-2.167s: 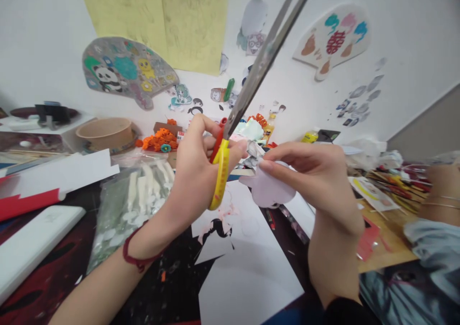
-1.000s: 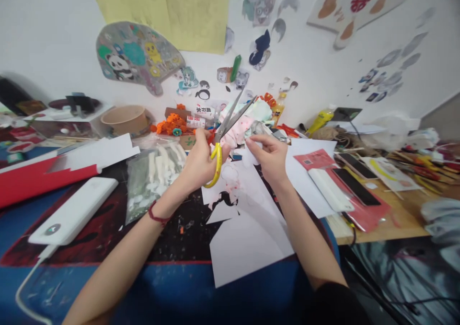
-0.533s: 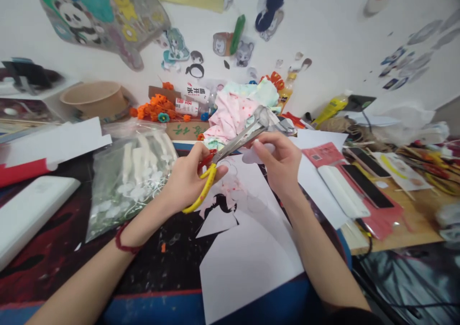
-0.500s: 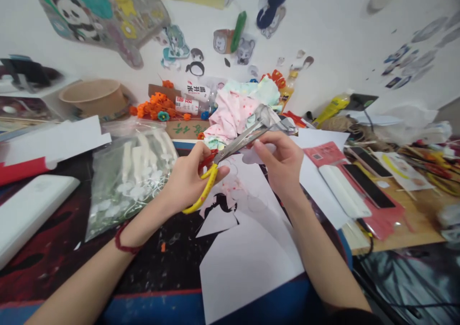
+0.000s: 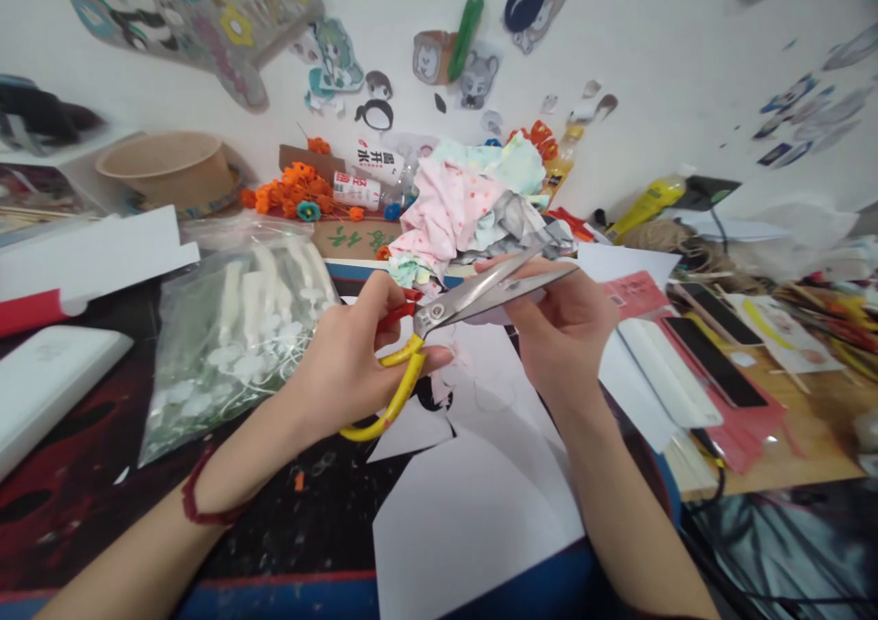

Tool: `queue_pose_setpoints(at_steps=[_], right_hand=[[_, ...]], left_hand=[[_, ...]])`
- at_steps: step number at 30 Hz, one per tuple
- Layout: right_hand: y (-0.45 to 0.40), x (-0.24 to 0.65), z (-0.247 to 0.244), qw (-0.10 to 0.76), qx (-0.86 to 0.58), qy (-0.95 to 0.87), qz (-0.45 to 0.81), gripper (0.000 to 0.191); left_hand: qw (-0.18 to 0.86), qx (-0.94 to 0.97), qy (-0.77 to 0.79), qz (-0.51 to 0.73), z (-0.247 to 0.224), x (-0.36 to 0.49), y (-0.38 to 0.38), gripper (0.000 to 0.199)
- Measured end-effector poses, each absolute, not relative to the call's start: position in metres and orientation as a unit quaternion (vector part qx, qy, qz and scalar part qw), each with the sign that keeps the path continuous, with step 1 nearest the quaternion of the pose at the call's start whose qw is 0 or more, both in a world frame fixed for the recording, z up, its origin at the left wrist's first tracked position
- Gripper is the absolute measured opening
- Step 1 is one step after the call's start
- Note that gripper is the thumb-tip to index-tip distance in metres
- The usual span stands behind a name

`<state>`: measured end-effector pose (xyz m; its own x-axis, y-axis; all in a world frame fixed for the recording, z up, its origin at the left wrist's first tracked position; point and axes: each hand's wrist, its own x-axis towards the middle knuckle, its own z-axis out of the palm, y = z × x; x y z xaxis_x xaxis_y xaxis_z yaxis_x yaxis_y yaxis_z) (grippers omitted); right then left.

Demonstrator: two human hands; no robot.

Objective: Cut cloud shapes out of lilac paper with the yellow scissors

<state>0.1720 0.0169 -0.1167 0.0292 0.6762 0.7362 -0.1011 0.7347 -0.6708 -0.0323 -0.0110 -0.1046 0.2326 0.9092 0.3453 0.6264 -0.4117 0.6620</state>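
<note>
- White paper lies on the table.
- Left hand, angled inward, fingers wrapped round the handles of the scissors; the parted blades hang above the paper.
- Right hand, bent inward behind the blades, fingers curled; their hold is hidden.

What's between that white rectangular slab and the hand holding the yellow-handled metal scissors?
In the head view, a clear plastic bag of cream pieces lies between the slab and left hand.
</note>
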Motion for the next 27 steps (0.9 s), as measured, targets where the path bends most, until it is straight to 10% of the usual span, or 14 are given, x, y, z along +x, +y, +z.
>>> queue_pose_setpoints(at_steps=[8, 11, 18, 27], right_hand=[[0.018, 0.173, -0.109, 0.706, -0.297, -0.601, 0.230, 0.008], [0.027, 0.182, -0.107, 0.752, -0.327, -0.548, 0.168, 0.005], [0.042, 0.203, -0.113, 0.788, -0.396, -0.464, 0.088, 0.008], [0.044, 0.208, -0.117, 0.787, -0.414, -0.451, 0.076, 0.014]], left_hand=[[0.230, 0.718, 0.491, 0.436, -0.110, -0.045, -0.002, 0.040], [-0.040, 0.722, 0.581, 0.374, -0.105, -0.062, 0.003, 0.046], [-0.300, 0.794, 0.483, 0.216, -0.098, -0.079, 0.000, 0.023], [-0.225, 0.842, 0.460, 0.171, -0.111, -0.072, 0.002, 0.005]])
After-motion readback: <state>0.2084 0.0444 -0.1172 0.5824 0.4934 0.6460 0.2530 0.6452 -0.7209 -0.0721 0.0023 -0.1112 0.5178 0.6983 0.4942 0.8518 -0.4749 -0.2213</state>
